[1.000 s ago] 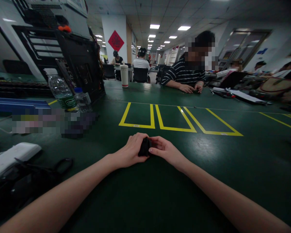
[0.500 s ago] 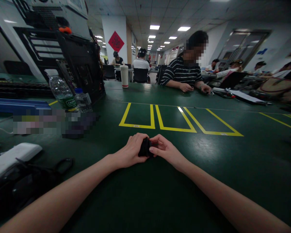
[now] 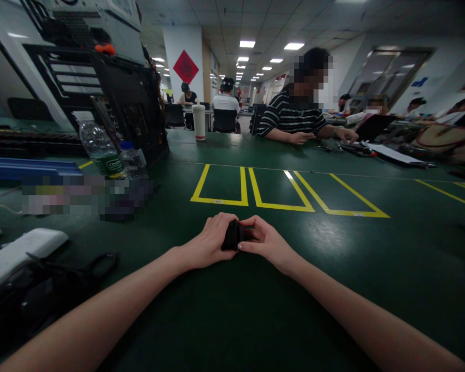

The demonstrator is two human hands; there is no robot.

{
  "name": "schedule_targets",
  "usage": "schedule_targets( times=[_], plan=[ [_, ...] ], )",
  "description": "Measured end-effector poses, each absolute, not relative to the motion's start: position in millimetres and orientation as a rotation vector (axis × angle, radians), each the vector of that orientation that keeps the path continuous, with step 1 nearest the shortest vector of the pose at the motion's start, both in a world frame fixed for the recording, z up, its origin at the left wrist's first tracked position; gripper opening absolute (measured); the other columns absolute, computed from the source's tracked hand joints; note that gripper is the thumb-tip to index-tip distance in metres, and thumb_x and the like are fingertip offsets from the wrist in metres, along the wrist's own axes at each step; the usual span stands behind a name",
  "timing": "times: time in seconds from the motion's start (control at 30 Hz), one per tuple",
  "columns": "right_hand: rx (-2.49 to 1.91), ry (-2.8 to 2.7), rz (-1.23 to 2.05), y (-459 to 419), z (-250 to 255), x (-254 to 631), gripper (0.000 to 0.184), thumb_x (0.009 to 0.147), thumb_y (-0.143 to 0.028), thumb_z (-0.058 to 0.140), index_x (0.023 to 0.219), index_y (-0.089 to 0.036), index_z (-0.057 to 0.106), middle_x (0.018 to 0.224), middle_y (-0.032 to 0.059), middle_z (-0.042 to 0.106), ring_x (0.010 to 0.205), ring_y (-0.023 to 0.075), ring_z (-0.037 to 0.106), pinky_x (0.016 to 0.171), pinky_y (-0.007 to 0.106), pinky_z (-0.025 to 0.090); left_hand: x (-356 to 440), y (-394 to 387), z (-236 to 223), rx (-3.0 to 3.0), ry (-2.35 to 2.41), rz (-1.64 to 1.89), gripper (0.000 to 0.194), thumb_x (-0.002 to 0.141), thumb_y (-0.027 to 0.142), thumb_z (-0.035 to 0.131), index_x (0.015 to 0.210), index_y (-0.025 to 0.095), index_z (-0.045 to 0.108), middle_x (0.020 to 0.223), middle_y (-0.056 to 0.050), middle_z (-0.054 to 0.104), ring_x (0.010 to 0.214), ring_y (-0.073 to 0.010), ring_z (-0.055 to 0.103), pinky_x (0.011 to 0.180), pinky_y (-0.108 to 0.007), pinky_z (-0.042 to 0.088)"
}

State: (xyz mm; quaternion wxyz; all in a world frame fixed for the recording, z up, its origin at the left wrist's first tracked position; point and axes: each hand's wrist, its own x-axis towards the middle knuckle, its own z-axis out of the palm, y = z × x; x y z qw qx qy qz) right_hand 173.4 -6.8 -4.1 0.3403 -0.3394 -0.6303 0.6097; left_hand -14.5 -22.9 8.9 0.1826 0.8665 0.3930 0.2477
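Between my two hands, low over the dark green table (image 3: 232, 315), is a small black block-like object (image 3: 232, 236); its kind does not show. My left hand (image 3: 209, 240) wraps round its left side, with the thumb along the near edge. At its right side, the thumb and fingertips of my right hand (image 3: 267, 240) grip the edges, leaving a gap under the curled fingers. Much of the object is hidden by my fingers.
Yellow tape outlines (image 3: 282, 207) mark the table ahead. Left stand water bottles (image 3: 101, 147), a white power strip (image 3: 27, 253), black cables (image 3: 42, 294) and an open computer case (image 3: 127, 103). A white cup (image 3: 199, 123) and a person in a striped shirt (image 3: 294, 113) are opposite.
My right fingers have shifted slightly on the object, the thumb now nearer its lower edge. My left hand stays put. The person opposite has moved a hand to the right.
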Motion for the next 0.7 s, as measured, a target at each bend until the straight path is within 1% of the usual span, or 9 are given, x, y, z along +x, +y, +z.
schedule_targets(
  times=[0.17, 0.37, 0.47, 0.57, 0.63, 0.7],
  plan=[
    [-0.834, -1.619, 1.595, -7.8, -6.1, 171.9, 0.039, 0.063, -0.017, 0.069, 0.095, -0.021, 0.047, 0.103, 0.0023, 0.054, 0.1, 0.0181, 0.053, 0.089, 0.04, 0.041, -14.2, -22.1, 6.6, 2.448, 1.126, 0.711, 0.055, 0.068, 0.02, 0.062, 0.113, 0.022, 0.031, 0.108, -0.007, 0.042, 0.096, -0.0245, 0.045, 0.082, -0.04, 0.038],
    [-0.795, -1.624, 1.641, -8.0, -3.5, 173.1, 0.041, 0.062, -0.013, 0.069, 0.094, -0.022, 0.045, 0.102, 0.0019, 0.052, 0.099, 0.018, 0.052, 0.084, 0.037, 0.044, -14.1, -22.5, 6.3, 2.434, 1.129, 0.71, 0.055, 0.067, 0.02, 0.063, 0.112, 0.022, 0.031, 0.107, -0.007, 0.043, 0.096, -0.0245, 0.046, 0.081, -0.04, 0.039],
    [-0.8, -1.611, 1.664, -9.1, -1.4, 172.7, 0.035, 0.065, -0.017, 0.067, 0.093, -0.023, 0.046, 0.1, 0.0011, 0.053, 0.099, 0.0172, 0.052, 0.086, 0.037, 0.043, -14.3, -23.2, 7.7, 2.44, 1.127, 0.701, 0.053, 0.069, 0.02, 0.062, 0.112, 0.022, 0.031, 0.107, -0.007, 0.043, 0.095, -0.024, 0.045, 0.082, -0.04, 0.038],
    [-0.838, -1.596, 1.622, -10.1, -1.4, 171.5, 0.027, 0.07, -0.022, 0.064, 0.09, -0.022, 0.047, 0.099, 0.0009, 0.053, 0.096, 0.0169, 0.054, 0.084, 0.037, 0.044, -14.1, -23.8, 8.9, 2.441, 1.125, 0.7, 0.051, 0.07, 0.021, 0.061, 0.111, 0.022, 0.031, 0.107, -0.007, 0.043, 0.095, -0.0235, 0.045, 0.082, -0.04, 0.038],
    [-0.861, -1.613, 1.584, -10.0, -1.9, 171.2, 0.028, 0.07, -0.023, 0.064, 0.092, -0.023, 0.047, 0.1, 0.001, 0.052, 0.095, 0.0172, 0.054, 0.082, 0.037, 0.045, -14.0, -23.8, 9.1, 2.443, 1.122, 0.706, 0.051, 0.07, 0.021, 0.062, 0.111, 0.022, 0.031, 0.107, -0.007, 0.043, 0.094, -0.0232, 0.045, 0.082, -0.039, 0.039],
    [-0.885, -1.641, 1.579, -9.0, -1.5, 171.7, 0.032, 0.071, -0.022, 0.063, 0.098, -0.024, 0.046, 0.103, 0.002, 0.051, 0.096, 0.0178, 0.054, 0.082, 0.037, 0.046, -13.8, -23.6, 8.9, 2.444, 1.117, 0.714, 0.051, 0.07, 0.021, 0.062, 0.111, 0.021, 0.032, 0.107, -0.007, 0.043, 0.094, -0.0229, 0.045, 0.082, -0.039, 0.039]
  ],
)
